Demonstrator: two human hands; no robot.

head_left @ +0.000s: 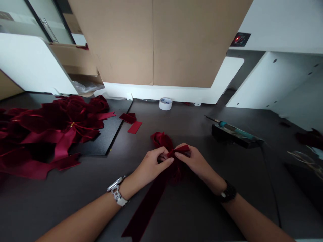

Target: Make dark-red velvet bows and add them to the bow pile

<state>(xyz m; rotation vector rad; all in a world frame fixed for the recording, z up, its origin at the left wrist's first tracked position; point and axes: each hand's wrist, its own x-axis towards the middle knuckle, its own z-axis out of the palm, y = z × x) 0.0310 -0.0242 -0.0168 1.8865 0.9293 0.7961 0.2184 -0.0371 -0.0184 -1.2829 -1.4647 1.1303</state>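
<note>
A dark red velvet ribbon bow lies at the middle of the dark table. My left hand and my right hand both pinch it at its centre, fingertips meeting. One long ribbon tail runs from under my hands toward the near edge. A loop of the bow sticks out behind my fingers.
A heap of finished red bows covers a black mat at the left. Two red ribbon scraps and a white tape roll lie behind. A soldering iron on its stand sits at the right, its cable trailing forward. Cardboard panels stand at the back.
</note>
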